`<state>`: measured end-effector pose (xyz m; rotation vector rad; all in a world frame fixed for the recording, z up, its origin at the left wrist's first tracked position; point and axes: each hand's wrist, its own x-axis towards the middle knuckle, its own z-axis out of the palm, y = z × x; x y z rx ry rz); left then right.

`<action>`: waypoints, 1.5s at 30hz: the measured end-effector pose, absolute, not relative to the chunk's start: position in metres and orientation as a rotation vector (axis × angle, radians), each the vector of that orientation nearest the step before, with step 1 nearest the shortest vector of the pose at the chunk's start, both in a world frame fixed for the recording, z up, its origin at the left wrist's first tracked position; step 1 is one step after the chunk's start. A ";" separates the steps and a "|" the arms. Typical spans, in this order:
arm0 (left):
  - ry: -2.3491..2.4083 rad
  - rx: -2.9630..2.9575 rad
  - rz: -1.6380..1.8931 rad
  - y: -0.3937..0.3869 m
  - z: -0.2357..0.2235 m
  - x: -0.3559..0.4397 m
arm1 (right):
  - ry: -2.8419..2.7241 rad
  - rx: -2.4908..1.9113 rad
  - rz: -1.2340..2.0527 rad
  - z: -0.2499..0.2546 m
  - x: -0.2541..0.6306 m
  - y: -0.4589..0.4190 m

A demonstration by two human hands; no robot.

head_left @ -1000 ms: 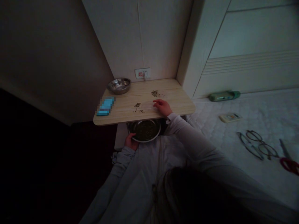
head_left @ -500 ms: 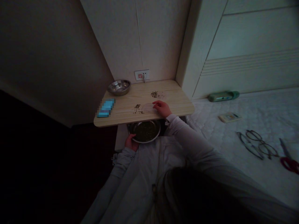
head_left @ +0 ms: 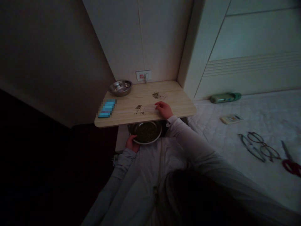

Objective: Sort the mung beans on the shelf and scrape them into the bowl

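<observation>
My left hand [head_left: 132, 143] is closed on the rim of a metal bowl [head_left: 145, 143], which sits at my lap below the table's front edge. Inside the bowl lies a dark green mass of small grains [head_left: 147, 131]. My right hand [head_left: 164, 110] is over the small wooden table [head_left: 117, 121], fingers bent and drawn together; anything between the fingertips is too small to tell. Right at those fingertips is a pale, whitish patch [head_left: 150, 108], flat on the wood. Small dark green grains [head_left: 139, 109] are scattered to its left, and another little heap [head_left: 155, 95] lies farther back.
A second metal bowl [head_left: 120, 88] stands at the table's back left, with a blurred phone [head_left: 107, 108] in front of it. A wall socket [head_left: 144, 75] is behind. On the bed at right lie a green bottle [head_left: 225, 97], a small box [head_left: 231, 118], glasses [head_left: 263, 146] and scissors [head_left: 291, 164].
My right hand's fingertips have shifted very slightly over the pale patch. The left hand and bowl stay in place.
</observation>
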<state>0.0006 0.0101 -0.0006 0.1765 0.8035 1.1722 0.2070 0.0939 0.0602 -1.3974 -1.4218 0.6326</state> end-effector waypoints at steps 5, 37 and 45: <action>0.811 0.170 1.157 0.010 -0.001 0.000 | -1.424 -1.408 0.619 0.058 0.207 0.095; 0.841 0.125 1.140 0.009 0.003 0.000 | -1.430 -1.439 0.593 0.059 0.207 0.093; 0.844 0.129 1.157 0.010 0.001 0.001 | -1.431 -1.421 0.590 0.059 0.207 0.092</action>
